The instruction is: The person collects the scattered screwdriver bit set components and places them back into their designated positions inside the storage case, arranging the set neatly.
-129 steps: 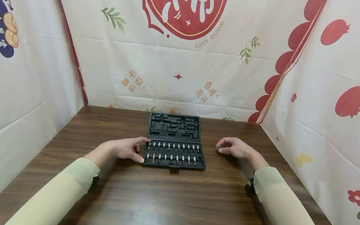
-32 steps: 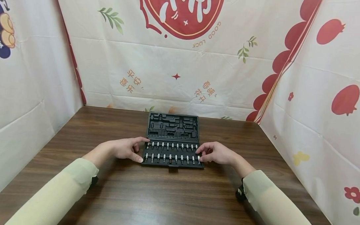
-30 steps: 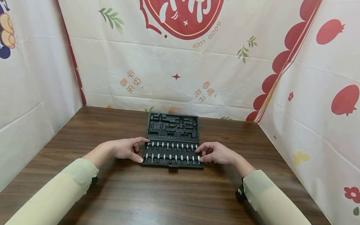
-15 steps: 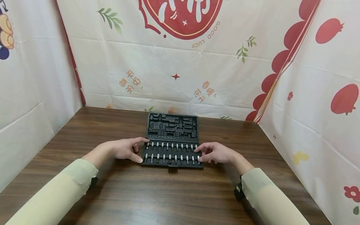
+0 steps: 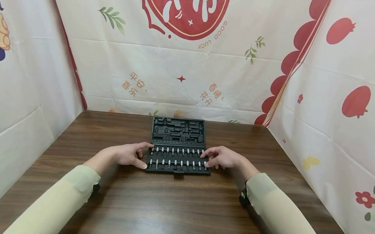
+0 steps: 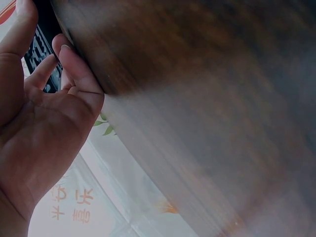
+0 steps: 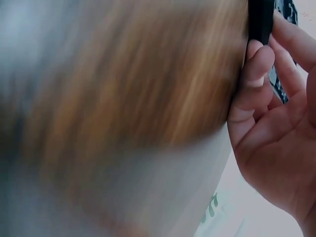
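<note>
A black plastic tool case [image 5: 170, 156] lies unfolded on the table, its moulded lid [image 5: 178, 130] towards the back. Two rows of silver bit sockets [image 5: 175, 163] fill the front half. My left hand [image 5: 128, 154] spans the case's left side, index finger near the hinge and thumb at the front corner. At the right end my right hand [image 5: 224, 157] rests with thumb by the front row's last bit socket [image 5: 205, 163] and index finger by the back row. Both wrist views show the black case edge [image 7: 260, 19] at the fingers, with the grip partly hidden.
Brown wooden table [image 5: 159, 205] extends in front of the case and to both sides. A white printed cloth [image 5: 164, 61] hangs behind it and along the left and right.
Several seconds ago my right hand held a small metal piece right of the case. Since then it has moved left onto the case, where a bit socket now occupies the front row's right end.
</note>
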Demonstrator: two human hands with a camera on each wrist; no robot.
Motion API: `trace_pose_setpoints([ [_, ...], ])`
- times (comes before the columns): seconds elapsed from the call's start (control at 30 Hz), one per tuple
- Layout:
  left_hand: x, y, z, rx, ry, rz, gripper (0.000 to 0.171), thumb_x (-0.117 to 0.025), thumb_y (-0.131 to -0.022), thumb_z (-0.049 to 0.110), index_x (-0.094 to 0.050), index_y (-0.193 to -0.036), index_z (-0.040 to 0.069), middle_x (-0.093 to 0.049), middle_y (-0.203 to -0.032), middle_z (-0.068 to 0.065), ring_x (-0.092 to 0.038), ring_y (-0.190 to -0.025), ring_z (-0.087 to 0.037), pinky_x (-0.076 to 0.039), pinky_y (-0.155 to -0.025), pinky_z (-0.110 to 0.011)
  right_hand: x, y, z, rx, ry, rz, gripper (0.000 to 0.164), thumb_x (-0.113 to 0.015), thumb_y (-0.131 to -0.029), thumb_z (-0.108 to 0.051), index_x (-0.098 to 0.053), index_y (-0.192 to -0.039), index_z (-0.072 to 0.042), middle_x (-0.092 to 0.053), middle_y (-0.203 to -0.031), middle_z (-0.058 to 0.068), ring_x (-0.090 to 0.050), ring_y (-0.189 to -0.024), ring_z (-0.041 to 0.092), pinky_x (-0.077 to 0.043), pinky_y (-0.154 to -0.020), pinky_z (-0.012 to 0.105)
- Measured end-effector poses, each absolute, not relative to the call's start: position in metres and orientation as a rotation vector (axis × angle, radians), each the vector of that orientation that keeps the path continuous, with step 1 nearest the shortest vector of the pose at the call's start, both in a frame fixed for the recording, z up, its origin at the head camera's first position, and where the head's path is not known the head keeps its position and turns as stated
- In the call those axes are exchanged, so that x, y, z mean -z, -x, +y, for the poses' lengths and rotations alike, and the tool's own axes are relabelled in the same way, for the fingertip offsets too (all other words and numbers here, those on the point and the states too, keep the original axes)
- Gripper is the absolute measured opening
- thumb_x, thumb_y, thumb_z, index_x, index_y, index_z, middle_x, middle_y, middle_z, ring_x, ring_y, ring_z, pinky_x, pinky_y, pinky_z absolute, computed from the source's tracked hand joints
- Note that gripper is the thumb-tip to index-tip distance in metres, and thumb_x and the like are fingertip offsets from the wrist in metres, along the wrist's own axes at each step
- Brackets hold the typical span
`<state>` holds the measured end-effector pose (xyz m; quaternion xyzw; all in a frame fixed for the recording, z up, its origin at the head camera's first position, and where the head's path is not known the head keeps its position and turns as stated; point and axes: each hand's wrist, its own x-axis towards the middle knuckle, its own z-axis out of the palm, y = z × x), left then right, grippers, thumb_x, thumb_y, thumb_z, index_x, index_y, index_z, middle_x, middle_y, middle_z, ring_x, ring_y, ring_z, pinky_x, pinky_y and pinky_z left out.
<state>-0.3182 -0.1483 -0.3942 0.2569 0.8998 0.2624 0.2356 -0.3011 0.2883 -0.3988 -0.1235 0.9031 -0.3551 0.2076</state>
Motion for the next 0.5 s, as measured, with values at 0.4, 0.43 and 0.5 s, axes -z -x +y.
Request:
trace_pose_setpoints([
  [0.4,0.3944,0.3175,-0.1490,-0.722,-0.713,2.465,0.094,-0.087,-0.095,0.040,-0.036,-0.171,0.021,-0.064,-0.118,-0.011,-0.062,-0.101,-0.022,-0.049,-0.093,-0.041,0.3975,0.2991,0.2837,1.028,0.258,2.509,0.034,-0.085,-0.096,-0.028,-0.077,-0.128,-0.022,-0.064,-0.088,0.003,-0.060,-0.071,0.020,-0.043,-0.058,0.032],
  [0.43,0.3943,0.3174,-0.1490,-0.722,-0.712,2.466,0.094,-0.087,-0.095,0.040,-0.036,-0.171,0.022,-0.064,-0.118,-0.011,-0.062,-0.100,-0.022,-0.049,-0.092,-0.041,0.3977,0.2990,0.2836,1.029,0.262,2.508,0.034,-0.085,-0.096,-0.028,-0.077,-0.129,-0.021,-0.064,-0.088,0.003,-0.060,-0.071,0.020,-0.043,-0.058,0.032],
  [0.5,0.3940,0.3172,-0.1490,-0.724,-0.713,2.466,0.093,-0.088,-0.095,0.040,-0.036,-0.171,0.021,-0.064,-0.118,-0.011,-0.062,-0.100,-0.022,-0.049,-0.092,-0.041,0.3977,0.2987,0.2839,1.034,0.259,2.507,0.034,-0.085,-0.096,-0.028,-0.077,-0.129,-0.021,-0.064,-0.088,0.003,-0.060,-0.071,0.020,-0.043,-0.058,0.032],
])
